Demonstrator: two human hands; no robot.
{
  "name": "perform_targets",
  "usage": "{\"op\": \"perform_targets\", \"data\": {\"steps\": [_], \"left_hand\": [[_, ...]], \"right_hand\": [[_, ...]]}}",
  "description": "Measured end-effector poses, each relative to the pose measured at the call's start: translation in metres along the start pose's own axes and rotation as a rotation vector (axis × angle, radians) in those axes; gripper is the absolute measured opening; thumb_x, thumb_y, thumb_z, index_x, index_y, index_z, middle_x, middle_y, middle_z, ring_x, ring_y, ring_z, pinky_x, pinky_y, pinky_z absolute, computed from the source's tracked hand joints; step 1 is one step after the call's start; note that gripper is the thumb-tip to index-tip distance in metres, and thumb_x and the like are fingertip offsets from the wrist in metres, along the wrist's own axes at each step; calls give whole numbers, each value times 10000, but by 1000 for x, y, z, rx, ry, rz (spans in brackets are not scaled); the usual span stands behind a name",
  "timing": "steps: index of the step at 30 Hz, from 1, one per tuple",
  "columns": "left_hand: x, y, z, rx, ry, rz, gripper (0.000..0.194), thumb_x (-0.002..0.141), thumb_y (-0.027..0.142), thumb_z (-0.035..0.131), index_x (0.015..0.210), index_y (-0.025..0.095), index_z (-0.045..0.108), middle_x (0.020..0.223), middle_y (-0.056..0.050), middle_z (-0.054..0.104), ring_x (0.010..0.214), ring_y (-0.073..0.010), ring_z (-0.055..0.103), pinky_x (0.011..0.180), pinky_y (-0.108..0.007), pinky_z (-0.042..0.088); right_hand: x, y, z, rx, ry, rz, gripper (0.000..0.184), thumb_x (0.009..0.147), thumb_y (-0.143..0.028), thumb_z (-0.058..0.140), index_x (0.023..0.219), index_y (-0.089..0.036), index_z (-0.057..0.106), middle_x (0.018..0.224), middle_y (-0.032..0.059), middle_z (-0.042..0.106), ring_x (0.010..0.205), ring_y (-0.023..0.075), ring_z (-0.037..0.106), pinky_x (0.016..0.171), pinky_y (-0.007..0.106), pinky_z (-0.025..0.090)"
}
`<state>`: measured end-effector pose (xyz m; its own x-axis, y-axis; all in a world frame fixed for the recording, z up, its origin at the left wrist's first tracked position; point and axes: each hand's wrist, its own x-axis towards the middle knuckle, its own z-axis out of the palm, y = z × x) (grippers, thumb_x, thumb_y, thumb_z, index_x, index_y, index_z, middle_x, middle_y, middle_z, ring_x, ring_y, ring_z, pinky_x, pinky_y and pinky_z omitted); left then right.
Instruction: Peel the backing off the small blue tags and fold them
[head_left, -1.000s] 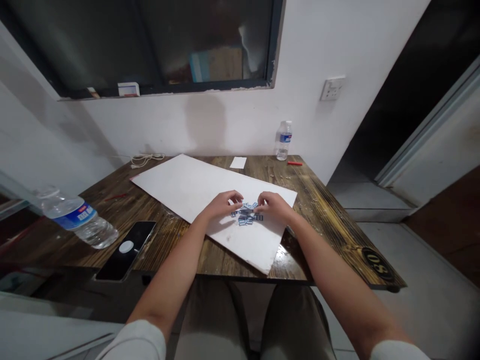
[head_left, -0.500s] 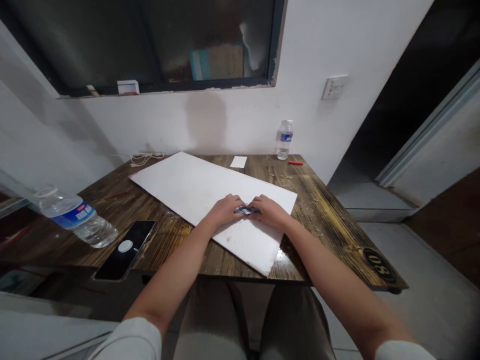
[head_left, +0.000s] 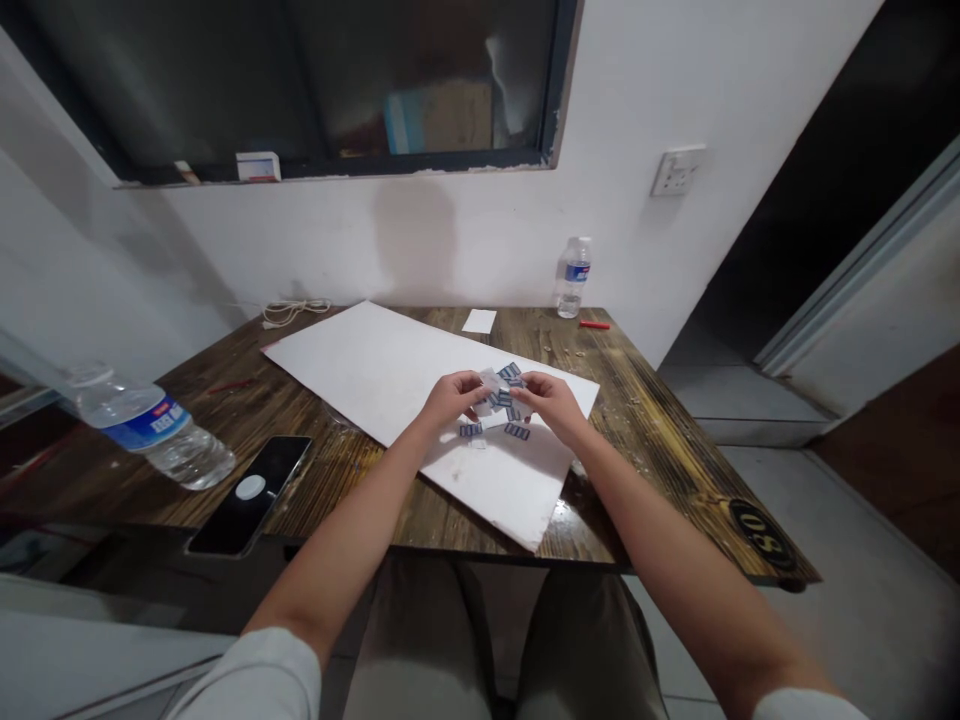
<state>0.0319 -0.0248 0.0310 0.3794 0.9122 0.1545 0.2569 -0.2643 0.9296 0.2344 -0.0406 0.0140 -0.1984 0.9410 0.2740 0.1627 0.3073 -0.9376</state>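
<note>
Between my two hands is a white paper piece with dark blue-grey block markings (head_left: pixel 501 398), its outline irregular and partly hidden by my fingers. My left hand (head_left: pixel 450 398) pinches its left side, and my right hand (head_left: pixel 551 402) pinches the right. Lower parts with similar blocks show below the fingers; whether they hang from the same piece or lie apart, I cannot tell. Beneath it all is a large white board (head_left: pixel 405 365), lying slantwise on the dark wooden table (head_left: pixel 637 430).
On the left are a water bottle (head_left: pixel 154 425) and a black phone (head_left: pixel 251 500) with a white round thing on it. A small white paper (head_left: pixel 479 321), another bottle (head_left: pixel 574 278), a red pen-like stick (head_left: pixel 595 325) and a white cable (head_left: pixel 294 312) lie or stand toward the wall.
My hands have lifted and moved slightly apart. The paper piece, bunched between the fingers before, now shows spread out with more of its markings visible.
</note>
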Motion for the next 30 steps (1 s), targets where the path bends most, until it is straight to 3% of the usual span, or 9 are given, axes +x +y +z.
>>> {"op": "perform_targets", "data": {"steps": [2, 5, 8, 10, 14, 16, 18, 25, 30], "left_hand": [[-1, 0, -2, 119, -10, -35, 314, 795, 465, 601, 895, 174, 662, 816, -58, 670, 679, -162, 611, 560, -276, 476], [-4, 0, -6, 528, 67, -39, 329, 815, 497, 571, 831, 190, 690, 789, -69, 675, 747, -199, 612, 633, -305, 452], [-6, 2, -13, 809, 98, -8, 318, 826, 482, 562, 860, 199, 703, 859, -74, 684, 808, -219, 604, 688, -319, 428], [-8, 4, -18, 828, 2, 50, 325, 811, 484, 586, 965, 220, 693, 955, -60, 678, 849, -211, 601, 704, -304, 423], [-13, 7, -19, 861, -253, 150, 584, 689, 581, 683, 1183, 280, 606, 1118, -41, 617, 1005, -228, 567, 752, -289, 423], [-15, 7, -14, 939, -269, 175, 678, 654, 633, 684, 1223, 282, 576, 1158, -53, 583, 1087, -258, 523, 781, -300, 417], [-16, 6, -7, 986, -269, 182, 618, 680, 638, 658, 1175, 273, 598, 1133, -60, 574, 1064, -254, 526, 763, -296, 413], [-11, 0, 5, 828, -266, 229, 217, 792, 371, 618, 940, 215, 647, 928, -33, 621, 840, -184, 571, 690, -272, 397], [-6, 1, 4, 503, -95, 153, 152, 766, 295, 630, 851, 174, 671, 793, -26, 647, 713, -152, 568, 652, -269, 413]], "right_hand": [[0, 1, -2, -86, -8, 19, 400, 762, -588, 598, 873, -209, 658, 708, 13, 657, 590, 172, 556, 528, 295, 444], [0, 4, -9, -458, 58, -40, 329, 820, -519, 583, 781, -209, 687, 780, 48, 682, 727, 197, 585, 681, 322, 452], [1, 8, -17, -651, 79, -70, 284, 852, -458, 584, 847, -200, 703, 923, 85, 677, 892, 234, 585, 808, 353, 436], [2, 10, -21, -677, -4, -120, 301, 804, -441, 661, 985, -202, 694, 1055, 98, 653, 1012, 255, 550, 888, 369, 418], [-1, 11, -18, -739, -258, -244, 627, 634, -425, 820, 1195, -225, 624, 1206, 102, 592, 1106, 288, 475, 956, 401, 387], [-3, 11, -11, -788, -300, -248, 583, 636, -399, 824, 1159, -211, 649, 1154, 113, 605, 1053, 286, 490, 918, 396, 400], [-4, 10, -4, -784, -310, -253, 441, 676, -335, 803, 1077, -196, 684, 1079, 110, 620, 1002, 265, 511, 876, 365, 412], [-5, 8, 4, -614, -238, -211, 68, 727, -167, 701, 791, -179, 682, 782, 22, 632, 722, 151, 555, 666, 254, 399], [-2, 5, 2, -268, -60, -86, 132, 721, -305, 699, 751, -184, 656, 658, -13, 628, 605, 129, 550, 578, 249, 398]]}}
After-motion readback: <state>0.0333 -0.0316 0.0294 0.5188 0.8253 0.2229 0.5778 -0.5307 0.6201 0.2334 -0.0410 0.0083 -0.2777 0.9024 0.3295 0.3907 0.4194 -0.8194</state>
